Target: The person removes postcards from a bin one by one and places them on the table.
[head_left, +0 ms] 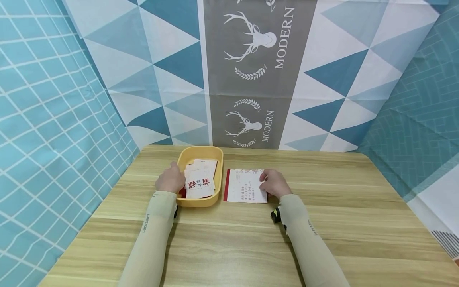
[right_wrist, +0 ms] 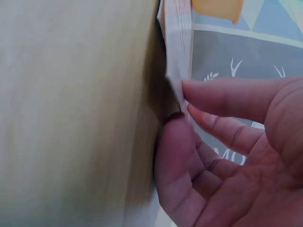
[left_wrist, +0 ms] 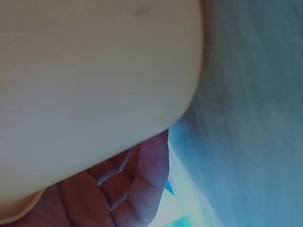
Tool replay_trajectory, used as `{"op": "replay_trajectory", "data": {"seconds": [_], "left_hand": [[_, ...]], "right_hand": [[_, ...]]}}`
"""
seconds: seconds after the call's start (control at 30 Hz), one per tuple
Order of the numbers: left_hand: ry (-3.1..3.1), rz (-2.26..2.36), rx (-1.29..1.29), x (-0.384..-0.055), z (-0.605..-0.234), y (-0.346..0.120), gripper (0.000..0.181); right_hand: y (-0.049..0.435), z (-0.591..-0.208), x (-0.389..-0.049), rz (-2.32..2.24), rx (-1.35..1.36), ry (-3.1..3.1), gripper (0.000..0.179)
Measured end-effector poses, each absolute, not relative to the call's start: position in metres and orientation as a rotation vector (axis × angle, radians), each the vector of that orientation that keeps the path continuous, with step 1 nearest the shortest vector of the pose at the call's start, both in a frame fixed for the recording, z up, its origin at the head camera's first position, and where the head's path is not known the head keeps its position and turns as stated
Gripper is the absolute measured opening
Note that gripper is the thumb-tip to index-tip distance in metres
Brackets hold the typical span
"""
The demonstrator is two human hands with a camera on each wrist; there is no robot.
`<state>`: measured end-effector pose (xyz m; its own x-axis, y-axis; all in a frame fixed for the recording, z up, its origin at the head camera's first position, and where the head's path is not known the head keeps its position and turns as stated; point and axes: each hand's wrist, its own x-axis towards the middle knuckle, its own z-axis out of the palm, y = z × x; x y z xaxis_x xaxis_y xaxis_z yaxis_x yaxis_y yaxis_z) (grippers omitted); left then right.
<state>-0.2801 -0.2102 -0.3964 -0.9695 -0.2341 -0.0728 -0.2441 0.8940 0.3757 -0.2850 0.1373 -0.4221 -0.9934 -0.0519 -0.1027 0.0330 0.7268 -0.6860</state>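
On my feed I see a light wood-grain table (head_left: 222,247) with rounded far corners. Toward its far edge sits a yellow tray (head_left: 199,203); just right of that lie white printed cards (head_left: 246,190), red along their left side.

In the left-wrist view, the wall of the yellow tray (head_left: 199,202) hides part of your left hand (head_left: 170,179), and the bottom edge crops more of it; that wall itself runs off the top and left. Your right hand (head_left: 275,183) covers part of the right side of the loose cards (head_left: 247,189). In the right-wrist view you see these cut off by the top edge, their print too blurred to read. The cards in the tray (head_left: 200,189) overlap, so you cannot count them. Your sleeves (head_left: 145,247) leave the head view at the bottom, and the right one partly hides a dark wrist device (head_left: 275,215).
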Motion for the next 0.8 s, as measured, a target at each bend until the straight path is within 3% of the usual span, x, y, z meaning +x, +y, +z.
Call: {"op": "replay_trajectory", "data": {"seconds": [0.8], "left_hand": [[3.025,0.595,-0.363,-0.2801,-0.3966,-0.2131,0.049]], "right_hand": [[0.1297,-0.4194,-0.282,-0.786,-0.05,2.944,0.02]]}}
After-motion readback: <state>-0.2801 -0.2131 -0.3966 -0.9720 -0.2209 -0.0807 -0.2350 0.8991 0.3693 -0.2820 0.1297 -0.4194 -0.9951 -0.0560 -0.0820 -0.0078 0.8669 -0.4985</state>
